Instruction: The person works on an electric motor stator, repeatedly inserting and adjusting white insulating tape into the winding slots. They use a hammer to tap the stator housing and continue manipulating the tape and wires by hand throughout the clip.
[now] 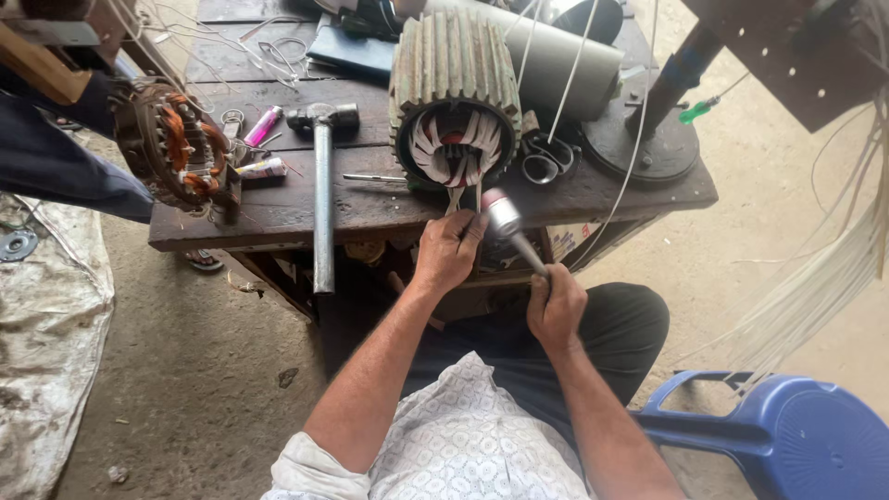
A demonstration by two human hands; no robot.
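The left hand [448,250] is curled at the front edge of the wooden workbench [278,208], its fingertips pinched on the pale strips that hang out of the ribbed motor stator [453,97]; the stator lies on its side on the bench, its open end facing the person, white insulating strips lining the slots inside; the right hand [556,306] is closed around the handle of a small mallet [507,222], whose head is blurred and sits just beside the left fingers, below the stator's mouth; a long steel hammer [322,176] lies on the bench to the left, its handle jutting past the edge; further left a second stator with copper windings [174,143] rests at the bench corner, near a pink lighter [263,125] and a small tube [263,168]; scissors [544,159] lie right of the ribbed stator, next to a dark round plate [648,143]; a blue plastic stool [796,435] stands at lower right; a bundle of pale strips [833,268] hangs at the right edge.
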